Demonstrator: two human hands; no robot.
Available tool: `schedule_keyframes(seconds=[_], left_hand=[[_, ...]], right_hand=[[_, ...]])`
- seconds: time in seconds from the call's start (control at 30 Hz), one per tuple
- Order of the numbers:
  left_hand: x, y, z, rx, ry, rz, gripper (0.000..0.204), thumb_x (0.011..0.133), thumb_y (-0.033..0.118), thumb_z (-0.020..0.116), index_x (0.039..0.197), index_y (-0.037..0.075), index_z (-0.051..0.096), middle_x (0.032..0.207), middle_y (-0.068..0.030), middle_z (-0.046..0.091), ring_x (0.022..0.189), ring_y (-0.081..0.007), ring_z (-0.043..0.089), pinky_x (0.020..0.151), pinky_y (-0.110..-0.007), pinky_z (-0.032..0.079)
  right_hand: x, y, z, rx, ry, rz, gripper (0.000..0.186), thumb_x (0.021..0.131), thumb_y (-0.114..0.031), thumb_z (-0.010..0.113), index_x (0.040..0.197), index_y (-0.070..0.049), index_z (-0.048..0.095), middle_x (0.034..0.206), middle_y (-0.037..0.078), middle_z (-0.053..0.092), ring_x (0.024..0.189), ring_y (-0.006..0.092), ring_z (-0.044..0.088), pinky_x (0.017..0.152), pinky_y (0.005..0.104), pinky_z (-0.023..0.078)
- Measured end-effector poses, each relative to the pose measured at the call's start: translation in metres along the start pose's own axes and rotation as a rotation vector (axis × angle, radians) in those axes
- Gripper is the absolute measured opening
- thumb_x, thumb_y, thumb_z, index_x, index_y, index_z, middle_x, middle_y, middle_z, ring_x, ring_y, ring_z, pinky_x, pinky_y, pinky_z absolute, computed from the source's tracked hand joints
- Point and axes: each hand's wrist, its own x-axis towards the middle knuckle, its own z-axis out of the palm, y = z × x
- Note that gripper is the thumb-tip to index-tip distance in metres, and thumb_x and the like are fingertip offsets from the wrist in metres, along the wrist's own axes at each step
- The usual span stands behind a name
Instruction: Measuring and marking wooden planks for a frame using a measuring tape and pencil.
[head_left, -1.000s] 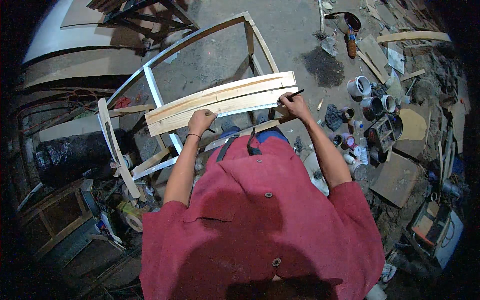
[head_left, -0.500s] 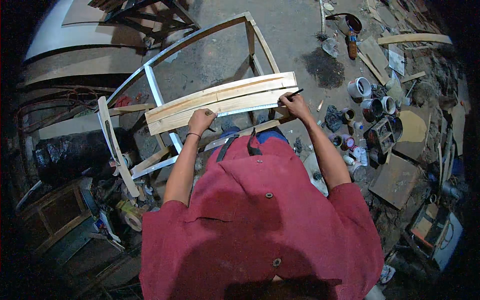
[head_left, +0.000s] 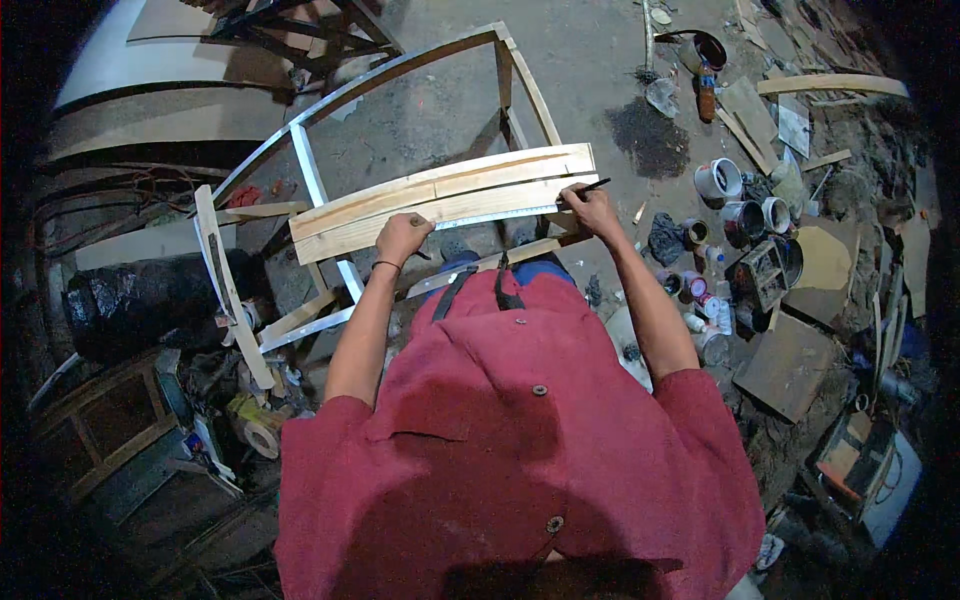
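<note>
My left hand (head_left: 403,238) is closed on the left end of a pale, marked measuring tape (head_left: 490,217). A small dark tip pokes out below that hand; I cannot make out what it is. The tape lies along the near edge of the lower of two light wooden planks (head_left: 470,203), which rest side by side across a wooden frame (head_left: 308,165). At the planks' right end, my right hand (head_left: 592,210) grips a dark pencil or marker (head_left: 594,186), with its fingers at the tape's other end.
Several open paint cans (head_left: 742,220) and small bottles crowd the floor on the right, near a flat board (head_left: 787,365). A narrow slat (head_left: 236,290) leans at the frame's left end. Beyond it lies a black wrapped bundle (head_left: 140,300). A dark trestle (head_left: 300,30) stands at the far left.
Both hands keep their places on the tape and the planks. The view has shifted very slightly; nothing else has visibly moved.
</note>
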Motion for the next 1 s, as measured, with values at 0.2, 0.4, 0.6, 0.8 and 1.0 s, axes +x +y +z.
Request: schedule_keyframes(seconds=[0.2, 0.4, 0.6, 0.8, 1.0], left_hand=[[-0.001, -0.001, 0.002, 0.001, 0.037, 0.036, 0.040, 0.084, 0.053, 0.074, 0.098, 0.016, 0.082, 0.094, -0.0146, 0.077, 0.091, -0.0334, 0.074, 0.080, -0.044, 0.057], [-0.003, 0.002, 0.001, 0.003, 0.023, 0.031, 0.038, 0.083, 0.051, 0.074, 0.098, 0.017, 0.082, 0.095, -0.0136, 0.078, 0.092, -0.0332, 0.075, 0.081, -0.047, 0.057], [-0.006, 0.009, -0.006, 0.009, -0.008, 0.017, 0.037, 0.084, 0.050, 0.074, 0.098, 0.016, 0.082, 0.096, -0.0137, 0.077, 0.092, -0.0334, 0.075, 0.081, -0.045, 0.058], [-0.008, 0.008, -0.006, 0.006, 0.003, 0.023, 0.037, 0.084, 0.050, 0.074, 0.098, 0.017, 0.083, 0.096, -0.0141, 0.077, 0.093, -0.0333, 0.075, 0.082, -0.044, 0.058], [-0.003, 0.003, -0.002, 0.002, -0.006, 0.013, 0.040, 0.085, 0.052, 0.074, 0.098, 0.015, 0.082, 0.095, -0.0150, 0.077, 0.089, -0.0343, 0.074, 0.080, -0.043, 0.057]], right_hand=[[0.002, -0.009, -0.002, 0.112, -0.050, 0.188, 0.034, 0.098, -0.032, 0.067, 0.100, 0.001, 0.076, 0.090, 0.011, 0.077, 0.083, 0.0160, 0.072, 0.076, 0.0336, 0.055], [0.003, -0.032, 0.022, 0.201, -0.052, 0.015, 0.032, 0.097, -0.032, 0.070, 0.104, -0.002, 0.076, 0.091, 0.009, 0.076, 0.083, 0.0161, 0.071, 0.077, 0.0327, 0.055], [0.010, -0.032, 0.038, 0.150, -0.173, -0.045, 0.026, 0.093, -0.026, 0.070, 0.100, -0.002, 0.076, 0.087, 0.012, 0.077, 0.080, 0.0219, 0.073, 0.076, 0.0360, 0.057], [0.013, -0.030, 0.037, 0.144, -0.176, -0.066, 0.025, 0.093, -0.027, 0.071, 0.098, -0.003, 0.077, 0.086, 0.012, 0.077, 0.079, 0.0206, 0.073, 0.074, 0.0363, 0.056], [0.013, -0.032, 0.036, 0.145, -0.203, -0.047, 0.026, 0.092, -0.026, 0.072, 0.096, -0.001, 0.076, 0.084, 0.012, 0.076, 0.077, 0.0208, 0.073, 0.072, 0.0368, 0.056]])
